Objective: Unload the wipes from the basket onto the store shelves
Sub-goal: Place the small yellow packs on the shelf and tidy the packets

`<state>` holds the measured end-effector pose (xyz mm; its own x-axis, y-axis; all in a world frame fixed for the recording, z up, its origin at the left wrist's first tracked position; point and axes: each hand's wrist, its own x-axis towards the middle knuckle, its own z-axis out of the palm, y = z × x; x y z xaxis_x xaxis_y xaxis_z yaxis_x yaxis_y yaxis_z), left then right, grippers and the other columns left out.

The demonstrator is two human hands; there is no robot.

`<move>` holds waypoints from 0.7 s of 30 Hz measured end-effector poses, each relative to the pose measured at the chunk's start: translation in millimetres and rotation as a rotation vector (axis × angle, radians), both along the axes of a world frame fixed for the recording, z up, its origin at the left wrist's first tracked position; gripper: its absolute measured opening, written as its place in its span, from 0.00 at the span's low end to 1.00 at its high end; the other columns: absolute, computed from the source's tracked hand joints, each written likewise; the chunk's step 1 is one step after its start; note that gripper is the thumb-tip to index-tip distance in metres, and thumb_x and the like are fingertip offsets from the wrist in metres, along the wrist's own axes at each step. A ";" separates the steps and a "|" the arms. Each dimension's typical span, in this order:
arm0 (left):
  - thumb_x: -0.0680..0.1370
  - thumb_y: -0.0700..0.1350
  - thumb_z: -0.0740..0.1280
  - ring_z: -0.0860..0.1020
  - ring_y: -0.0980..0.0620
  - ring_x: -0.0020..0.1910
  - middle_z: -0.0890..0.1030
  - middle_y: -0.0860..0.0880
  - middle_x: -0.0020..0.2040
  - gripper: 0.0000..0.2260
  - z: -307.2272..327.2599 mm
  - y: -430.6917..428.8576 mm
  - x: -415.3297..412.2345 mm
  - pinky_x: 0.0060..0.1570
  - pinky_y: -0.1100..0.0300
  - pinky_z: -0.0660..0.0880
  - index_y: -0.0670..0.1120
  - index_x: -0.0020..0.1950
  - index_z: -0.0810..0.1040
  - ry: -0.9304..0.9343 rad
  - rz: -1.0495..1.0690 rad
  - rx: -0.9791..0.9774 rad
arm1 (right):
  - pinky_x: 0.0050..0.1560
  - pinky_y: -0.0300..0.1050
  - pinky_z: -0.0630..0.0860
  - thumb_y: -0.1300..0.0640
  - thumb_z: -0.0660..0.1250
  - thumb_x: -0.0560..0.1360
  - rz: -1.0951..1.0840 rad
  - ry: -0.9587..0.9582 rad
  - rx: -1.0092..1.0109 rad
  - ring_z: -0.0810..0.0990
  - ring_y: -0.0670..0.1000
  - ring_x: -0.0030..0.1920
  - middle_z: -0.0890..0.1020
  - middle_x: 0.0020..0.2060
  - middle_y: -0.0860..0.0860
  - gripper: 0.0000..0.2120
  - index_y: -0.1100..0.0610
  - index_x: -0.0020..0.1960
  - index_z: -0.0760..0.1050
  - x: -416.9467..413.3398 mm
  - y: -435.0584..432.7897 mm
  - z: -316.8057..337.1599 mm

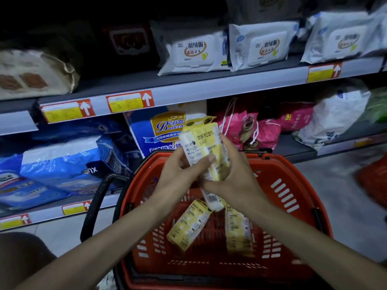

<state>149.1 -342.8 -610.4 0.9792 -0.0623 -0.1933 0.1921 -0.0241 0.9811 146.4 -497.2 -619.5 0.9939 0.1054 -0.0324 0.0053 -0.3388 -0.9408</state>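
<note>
- Gripping a yellow wipes pack (206, 143) upright above the red basket (297, 170), left hand (182, 174) and right hand (236, 181) both curled round it.
- Pack's bottom hidden behind the hands; other packs (189, 225) lie in basket.

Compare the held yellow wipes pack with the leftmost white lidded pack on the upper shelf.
The yellow wipes pack is yellow and white; the white lidded pack is white. The yellow pack is narrow and upright, the white one wide, with a rectangular lid. Left hand and right hand grip the yellow pack above the red basket; the white one rests on the upper shelf. Both are soft printed packs.
</note>
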 end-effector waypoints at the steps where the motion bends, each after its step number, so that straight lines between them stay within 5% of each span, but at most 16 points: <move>1: 0.78 0.52 0.74 0.86 0.53 0.55 0.87 0.52 0.55 0.15 3.3 0.2 -0.2 0.53 0.58 0.81 0.50 0.63 0.80 -0.013 0.010 -0.001 | 0.53 0.51 0.83 0.57 0.79 0.65 0.024 -0.002 0.058 0.79 0.48 0.62 0.76 0.65 0.45 0.49 0.29 0.76 0.60 3.4 -1.8 2.2; 4: 0.81 0.55 0.69 0.86 0.48 0.55 0.88 0.46 0.53 0.15 11.4 1.5 2.7 0.58 0.51 0.79 0.45 0.58 0.82 -0.062 0.002 -0.021 | 0.44 0.43 0.83 0.67 0.74 0.70 0.053 0.028 0.228 0.86 0.47 0.51 0.84 0.56 0.45 0.44 0.35 0.76 0.64 9.8 -9.9 19.0; 6: 0.82 0.53 0.67 0.86 0.44 0.54 0.87 0.43 0.54 0.16 18.9 1.3 4.7 0.57 0.48 0.80 0.42 0.59 0.83 -0.072 -0.010 -0.097 | 0.46 0.42 0.83 0.63 0.74 0.71 0.027 0.074 0.278 0.86 0.45 0.52 0.85 0.56 0.45 0.40 0.37 0.76 0.65 13.7 -16.7 28.2; 9: 0.83 0.51 0.66 0.86 0.41 0.54 0.87 0.40 0.53 0.15 28.7 2.2 9.8 0.55 0.46 0.82 0.42 0.58 0.85 -0.107 -0.015 -0.132 | 0.54 0.54 0.82 0.56 0.67 0.69 0.003 0.191 0.438 0.86 0.51 0.54 0.86 0.56 0.48 0.28 0.45 0.69 0.75 20.5 -25.0 38.8; 12: 0.84 0.50 0.65 0.86 0.43 0.52 0.87 0.41 0.53 0.14 35.1 4.8 14.4 0.51 0.50 0.80 0.42 0.57 0.85 -0.140 0.005 -0.142 | 0.59 0.65 0.77 0.57 0.63 0.71 0.058 0.348 0.787 0.80 0.60 0.55 0.79 0.56 0.57 0.26 0.61 0.69 0.74 23.8 -33.6 48.2; 15: 0.85 0.49 0.64 0.86 0.44 0.52 0.87 0.42 0.52 0.13 44.2 6.8 15.0 0.51 0.51 0.80 0.42 0.57 0.84 -0.165 0.029 -0.118 | 0.53 0.56 0.82 0.57 0.59 0.71 0.123 0.343 1.002 0.82 0.59 0.54 0.82 0.55 0.57 0.25 0.60 0.66 0.76 22.3 -39.0 62.3; 21: 0.84 0.48 0.67 0.85 0.48 0.50 0.86 0.45 0.50 0.09 70.2 4.2 13.1 0.48 0.55 0.79 0.45 0.59 0.83 -0.252 0.037 -0.041 | 0.49 0.48 0.83 0.57 0.57 0.70 0.121 0.276 1.053 0.83 0.55 0.50 0.83 0.51 0.54 0.25 0.59 0.65 0.76 15.3 -41.2 89.3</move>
